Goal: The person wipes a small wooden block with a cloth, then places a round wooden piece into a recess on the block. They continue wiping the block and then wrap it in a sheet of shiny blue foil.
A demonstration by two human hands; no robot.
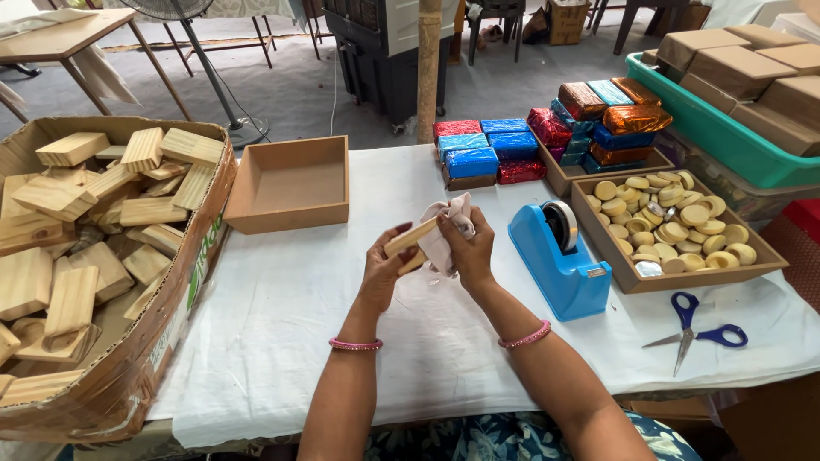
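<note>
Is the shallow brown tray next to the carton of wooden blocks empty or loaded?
Empty. The shallow brown tray shows only its bare floor and walls, while the carton beside it is heaped with wooden blocks.

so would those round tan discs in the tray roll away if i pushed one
Probably not: the round tan discs mostly lie flat and crowded, and the shallow brown tray walls them in. They look small, so likely light; a push would probably slide one.

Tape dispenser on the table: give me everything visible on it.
The tape dispenser is bright blue, looks like moulded plastic, with a heavy wedge-shaped base. A roll of tape sits upright in its rear cradle, and the front end holds a small cutter with a label patch beside it. It stands upright on the white cloth, just right of the right hand, beside the tray of round discs. Nothing touches it except the cloth beneath.
</note>
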